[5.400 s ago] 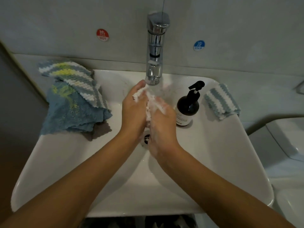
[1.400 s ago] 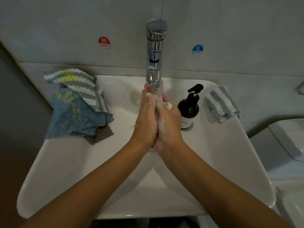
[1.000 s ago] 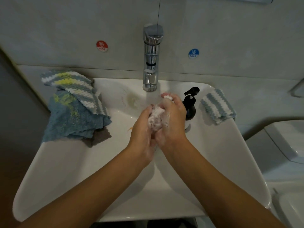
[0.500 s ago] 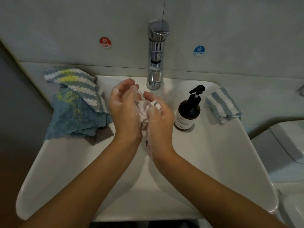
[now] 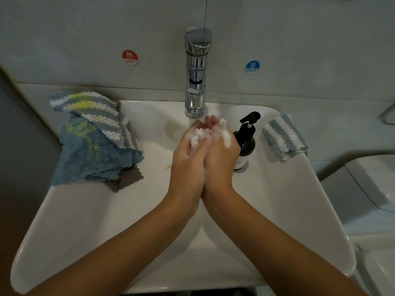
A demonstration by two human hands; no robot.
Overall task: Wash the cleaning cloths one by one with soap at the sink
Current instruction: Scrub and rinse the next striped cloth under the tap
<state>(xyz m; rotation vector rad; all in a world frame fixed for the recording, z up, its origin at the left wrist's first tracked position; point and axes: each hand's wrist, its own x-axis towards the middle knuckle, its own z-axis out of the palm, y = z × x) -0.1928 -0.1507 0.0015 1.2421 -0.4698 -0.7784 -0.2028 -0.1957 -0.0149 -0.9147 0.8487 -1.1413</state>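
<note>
Over the white ceramic sink basin [image 5: 277, 210], the left hand [image 5: 188, 163] and right hand [image 5: 220, 159] press together, clamped around a small white soapy cloth [image 5: 198, 136]. The right hand partly hides a dark pump soap bottle [image 5: 245, 144]. Blue and striped cloths [image 5: 92, 142] pile at the left rim, a folded striped cloth [image 5: 284, 137] at the right. Behind the chrome tap [image 5: 196, 71], round stickers read HOT [image 5: 130, 57] and COLD [image 5: 252, 66].
</note>
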